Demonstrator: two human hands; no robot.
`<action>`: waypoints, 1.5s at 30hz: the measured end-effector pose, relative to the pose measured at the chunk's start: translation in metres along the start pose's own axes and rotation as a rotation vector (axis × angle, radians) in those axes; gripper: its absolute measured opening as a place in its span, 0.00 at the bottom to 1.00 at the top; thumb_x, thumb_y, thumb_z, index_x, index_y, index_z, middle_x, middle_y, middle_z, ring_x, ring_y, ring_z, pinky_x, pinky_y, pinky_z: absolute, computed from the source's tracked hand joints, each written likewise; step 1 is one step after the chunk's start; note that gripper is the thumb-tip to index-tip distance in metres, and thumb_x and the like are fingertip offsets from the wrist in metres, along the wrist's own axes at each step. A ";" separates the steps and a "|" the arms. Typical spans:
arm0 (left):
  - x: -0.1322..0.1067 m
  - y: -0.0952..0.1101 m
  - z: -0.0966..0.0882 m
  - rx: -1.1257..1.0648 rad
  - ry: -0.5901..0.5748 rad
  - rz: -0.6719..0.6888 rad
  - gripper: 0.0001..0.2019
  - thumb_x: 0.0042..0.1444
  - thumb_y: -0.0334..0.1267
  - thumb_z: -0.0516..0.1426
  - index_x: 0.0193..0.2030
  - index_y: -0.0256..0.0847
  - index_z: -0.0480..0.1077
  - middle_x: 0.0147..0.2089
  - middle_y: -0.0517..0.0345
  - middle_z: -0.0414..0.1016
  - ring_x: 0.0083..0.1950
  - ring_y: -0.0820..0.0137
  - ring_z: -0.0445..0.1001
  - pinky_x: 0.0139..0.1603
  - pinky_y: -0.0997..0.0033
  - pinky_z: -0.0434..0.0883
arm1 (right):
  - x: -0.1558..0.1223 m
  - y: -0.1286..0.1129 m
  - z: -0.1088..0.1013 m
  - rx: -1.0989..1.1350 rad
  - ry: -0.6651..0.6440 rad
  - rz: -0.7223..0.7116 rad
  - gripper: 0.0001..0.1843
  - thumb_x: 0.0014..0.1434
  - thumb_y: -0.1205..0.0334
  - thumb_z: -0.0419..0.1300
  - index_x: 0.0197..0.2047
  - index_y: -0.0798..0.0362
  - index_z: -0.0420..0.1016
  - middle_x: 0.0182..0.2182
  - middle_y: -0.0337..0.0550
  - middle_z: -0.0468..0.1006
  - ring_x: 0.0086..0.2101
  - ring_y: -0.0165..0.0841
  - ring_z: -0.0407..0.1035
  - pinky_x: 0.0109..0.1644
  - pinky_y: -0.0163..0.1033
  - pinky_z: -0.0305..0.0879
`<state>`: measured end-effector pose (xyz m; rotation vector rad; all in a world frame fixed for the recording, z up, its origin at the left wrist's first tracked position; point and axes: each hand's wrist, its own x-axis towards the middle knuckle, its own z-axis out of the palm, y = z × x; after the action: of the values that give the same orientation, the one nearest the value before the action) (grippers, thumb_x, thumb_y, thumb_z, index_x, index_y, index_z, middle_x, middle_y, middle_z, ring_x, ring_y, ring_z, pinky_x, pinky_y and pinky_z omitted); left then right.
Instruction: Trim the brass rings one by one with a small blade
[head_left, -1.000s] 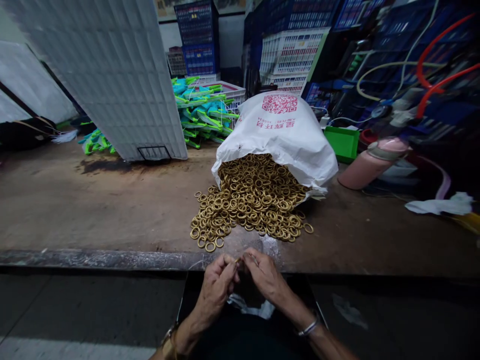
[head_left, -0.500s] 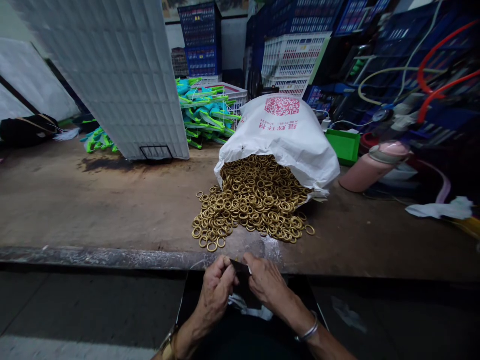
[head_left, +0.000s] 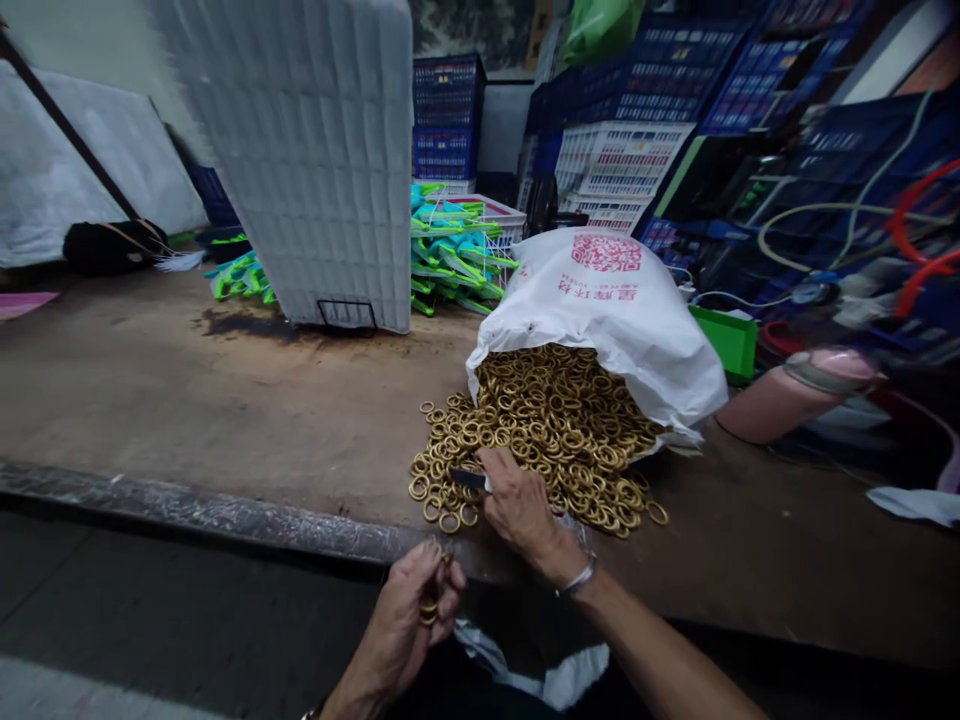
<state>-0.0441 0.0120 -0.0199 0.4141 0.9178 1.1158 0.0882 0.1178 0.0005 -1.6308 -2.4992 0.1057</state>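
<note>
At the near edge of the table (head_left: 187, 410), my left hand (head_left: 409, 612) is closed around at least one gold-coloured ring (head_left: 428, 612), curled, I think, so nothing drops past the edge. Just beyond, my right hand (head_left: 519, 505) reaches over the heap of loose rings (head_left: 540, 430), gripping a dark, blade-like tool (head_left: 466, 479) that points left, probably tucked there to leave the fingertips free; I cannot tell whether they pinch a ring. Behind the heap, the white sack (head_left: 600, 315) lies with its mouth towards me and rings spilling out, presumably for easy reach. Right of it sits a pink bottle (head_left: 787, 400), out of the way. Farther left, lime and turquoise pieces (head_left: 454, 255) lie piled beside a ribbed white panel (head_left: 330, 180). At the back, white crates (head_left: 622, 160) are stacked, likely to save room.
</note>
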 end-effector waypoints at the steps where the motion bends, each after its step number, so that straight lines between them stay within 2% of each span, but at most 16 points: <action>1: -0.001 0.001 -0.003 -0.006 0.001 0.016 0.14 0.54 0.46 0.52 0.27 0.35 0.63 0.24 0.62 0.64 0.18 0.83 0.54 0.15 0.82 0.49 | 0.012 -0.004 -0.001 -0.027 -0.006 -0.024 0.21 0.52 0.71 0.47 0.51 0.50 0.59 0.43 0.45 0.68 0.32 0.31 0.67 0.31 0.34 0.56; 4: -0.003 0.005 -0.010 -0.057 0.020 0.046 0.11 0.54 0.44 0.53 0.28 0.37 0.62 0.26 0.61 0.67 0.17 0.82 0.56 0.14 0.82 0.49 | 0.050 -0.015 -0.002 -0.100 -0.035 -0.062 0.25 0.54 0.66 0.48 0.56 0.46 0.53 0.49 0.46 0.64 0.31 0.30 0.68 0.30 0.33 0.57; 7: -0.003 0.007 -0.015 -0.119 0.026 0.037 0.08 0.53 0.42 0.53 0.35 0.40 0.63 0.25 0.62 0.67 0.17 0.81 0.57 0.14 0.82 0.50 | 0.081 -0.022 0.005 -0.153 -0.082 -0.096 0.24 0.55 0.60 0.49 0.56 0.46 0.54 0.51 0.47 0.61 0.32 0.30 0.68 0.31 0.33 0.58; 9: -0.001 0.008 -0.020 -0.165 0.012 0.018 0.10 0.52 0.42 0.54 0.39 0.40 0.64 0.24 0.63 0.66 0.17 0.81 0.57 0.14 0.82 0.50 | 0.092 -0.023 0.012 -0.185 -0.122 -0.095 0.21 0.56 0.59 0.48 0.54 0.48 0.56 0.50 0.48 0.62 0.33 0.31 0.68 0.33 0.34 0.58; 11: 0.000 0.009 -0.026 -0.222 -0.004 -0.002 0.10 0.51 0.41 0.56 0.38 0.39 0.65 0.24 0.63 0.65 0.18 0.81 0.58 0.14 0.82 0.49 | 0.096 -0.021 0.018 -0.203 -0.140 -0.081 0.18 0.57 0.59 0.48 0.51 0.50 0.59 0.46 0.49 0.65 0.34 0.32 0.68 0.33 0.35 0.58; 15: 0.003 0.010 -0.031 -0.310 0.020 -0.032 0.10 0.49 0.42 0.58 0.30 0.37 0.66 0.26 0.61 0.66 0.21 0.80 0.61 0.16 0.82 0.50 | 0.085 -0.013 0.022 -0.219 -0.141 -0.064 0.16 0.57 0.58 0.48 0.49 0.51 0.61 0.43 0.49 0.67 0.33 0.33 0.69 0.32 0.35 0.58; 20: 0.003 0.012 -0.026 -0.280 0.041 -0.007 0.10 0.47 0.39 0.60 0.25 0.35 0.65 0.28 0.58 0.67 0.26 0.76 0.66 0.15 0.82 0.51 | 0.065 -0.006 0.017 -0.233 -0.145 -0.083 0.15 0.57 0.58 0.49 0.47 0.50 0.62 0.43 0.48 0.68 0.32 0.33 0.70 0.31 0.34 0.58; 23: 0.003 0.010 -0.024 -0.270 0.032 -0.012 0.10 0.46 0.39 0.60 0.25 0.35 0.65 0.27 0.58 0.66 0.26 0.76 0.65 0.15 0.83 0.50 | 0.056 -0.002 0.014 -0.243 -0.144 -0.087 0.15 0.56 0.57 0.50 0.47 0.50 0.62 0.42 0.47 0.68 0.32 0.33 0.70 0.30 0.34 0.58; 30: 0.002 0.001 -0.027 -0.227 0.136 -0.046 0.13 0.43 0.42 0.62 0.28 0.36 0.63 0.25 0.61 0.65 0.22 0.79 0.63 0.15 0.83 0.50 | 0.037 0.012 0.010 -0.246 -0.142 -0.110 0.16 0.56 0.59 0.48 0.49 0.49 0.61 0.44 0.45 0.68 0.33 0.32 0.70 0.31 0.34 0.58; 34: 0.000 0.002 -0.026 -0.161 0.147 -0.013 0.14 0.42 0.42 0.62 0.29 0.37 0.62 0.23 0.65 0.63 0.19 0.82 0.60 0.14 0.84 0.48 | 0.027 0.024 0.007 -0.235 -0.136 -0.086 0.14 0.56 0.61 0.48 0.47 0.49 0.63 0.43 0.43 0.69 0.32 0.31 0.70 0.30 0.33 0.57; 37: 0.003 0.007 -0.027 -0.075 0.163 0.053 0.15 0.42 0.44 0.61 0.30 0.39 0.61 0.21 0.68 0.60 0.17 0.83 0.55 0.14 0.84 0.45 | 0.022 0.035 0.003 -0.222 -0.140 -0.047 0.13 0.55 0.62 0.49 0.44 0.50 0.65 0.42 0.42 0.70 0.32 0.31 0.69 0.30 0.33 0.56; 40: 0.015 0.016 -0.037 0.126 0.281 0.191 0.14 0.45 0.47 0.58 0.31 0.40 0.61 0.19 0.70 0.57 0.15 0.83 0.51 0.14 0.83 0.45 | 0.022 0.039 -0.003 -0.221 -0.181 -0.002 0.10 0.54 0.62 0.51 0.40 0.51 0.67 0.39 0.42 0.71 0.33 0.31 0.69 0.31 0.33 0.56; 42: 0.025 0.023 -0.045 0.302 0.368 0.363 0.12 0.48 0.47 0.56 0.30 0.40 0.62 0.18 0.71 0.55 0.16 0.81 0.51 0.16 0.82 0.49 | 0.026 0.034 -0.009 -0.208 -0.164 -0.011 0.09 0.53 0.63 0.52 0.39 0.51 0.67 0.38 0.42 0.71 0.33 0.32 0.69 0.31 0.33 0.56; 45: 0.041 0.032 -0.054 0.584 0.420 0.649 0.09 0.50 0.42 0.54 0.27 0.39 0.65 0.20 0.68 0.57 0.21 0.78 0.57 0.25 0.79 0.58 | 0.040 0.016 -0.014 -0.184 -0.085 -0.047 0.13 0.53 0.68 0.50 0.43 0.51 0.66 0.39 0.43 0.72 0.35 0.32 0.69 0.34 0.33 0.58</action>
<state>-0.1006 0.0540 -0.0456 1.0332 1.5530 1.5461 0.0896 0.1605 0.0154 -1.6655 -2.6800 -0.0644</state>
